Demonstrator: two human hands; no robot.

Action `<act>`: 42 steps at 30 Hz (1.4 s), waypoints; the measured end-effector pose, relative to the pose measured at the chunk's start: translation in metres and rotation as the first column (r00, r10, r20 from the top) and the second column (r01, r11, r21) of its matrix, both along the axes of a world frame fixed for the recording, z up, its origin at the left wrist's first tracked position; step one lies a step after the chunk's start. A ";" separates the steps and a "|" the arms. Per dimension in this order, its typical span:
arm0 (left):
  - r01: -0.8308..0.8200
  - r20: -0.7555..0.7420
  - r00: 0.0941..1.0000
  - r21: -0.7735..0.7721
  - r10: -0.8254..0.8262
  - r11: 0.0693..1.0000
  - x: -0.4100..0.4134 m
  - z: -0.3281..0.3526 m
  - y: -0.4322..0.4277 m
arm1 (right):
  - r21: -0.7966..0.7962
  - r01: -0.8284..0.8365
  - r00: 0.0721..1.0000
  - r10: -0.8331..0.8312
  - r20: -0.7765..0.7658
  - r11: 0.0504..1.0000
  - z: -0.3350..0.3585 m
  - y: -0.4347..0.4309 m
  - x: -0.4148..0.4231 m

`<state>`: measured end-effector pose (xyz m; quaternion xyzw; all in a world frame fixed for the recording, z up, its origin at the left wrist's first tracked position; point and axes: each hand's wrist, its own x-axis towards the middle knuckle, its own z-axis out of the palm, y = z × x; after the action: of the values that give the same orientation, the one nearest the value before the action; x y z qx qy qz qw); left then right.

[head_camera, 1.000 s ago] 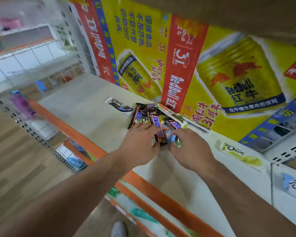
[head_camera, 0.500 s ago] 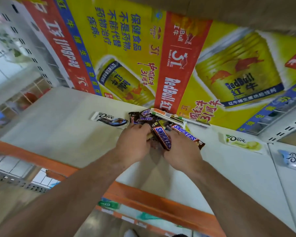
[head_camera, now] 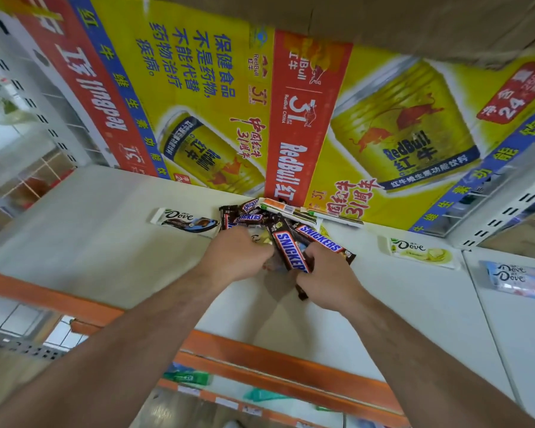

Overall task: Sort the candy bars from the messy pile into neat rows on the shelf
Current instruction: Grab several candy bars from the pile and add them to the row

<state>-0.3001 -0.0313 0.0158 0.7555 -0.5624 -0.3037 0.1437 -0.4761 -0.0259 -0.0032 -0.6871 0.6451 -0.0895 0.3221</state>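
A messy pile of candy bars [head_camera: 254,216], mostly brown Snickers, lies on the white shelf [head_camera: 105,242] against the back poster. My right hand [head_camera: 328,276] grips a Snickers bar [head_camera: 291,251] by its near end, lifted at a slant over the pile's front. A second Snickers bar [head_camera: 322,239] lies just right of it. My left hand [head_camera: 238,257] has its fingers curled into the front of the pile; what they hold is hidden. Flat white-and-orange packs [head_camera: 286,208] lie at the pile's back.
A white and brown Dove bar [head_camera: 186,220] lies alone left of the pile. A pale green Dove bar [head_camera: 420,251] lies to the right, and pink Dove bars [head_camera: 519,278] sit on the adjoining shelf. An orange rail [head_camera: 275,362] edges the shelf front.
The view has swung closer and more squarely onto the shelf. My right hand has taken hold of a Snickers bar and raised it over the pile; my left hand stays buried in the pile.
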 end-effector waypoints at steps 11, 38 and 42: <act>-0.278 -0.790 0.528 0.185 0.311 0.943 -0.029 0.024 0.026 | 0.174 0.080 0.762 -0.173 0.624 0.981 0.024 0.012 -0.052; -0.133 -0.942 0.295 0.124 0.158 0.983 -0.184 0.023 0.072 | 0.194 0.107 0.671 -0.215 0.710 0.975 0.033 0.067 -0.213; -0.029 -0.859 0.494 0.135 0.131 0.990 -0.172 0.019 0.057 | 0.161 0.217 0.623 -0.263 0.736 0.963 0.037 0.073 -0.208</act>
<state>-0.4724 0.0261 0.0353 0.5334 -0.3627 -0.6623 0.3811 -0.6843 0.0469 0.0340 -0.4866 0.5420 -0.3893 0.5639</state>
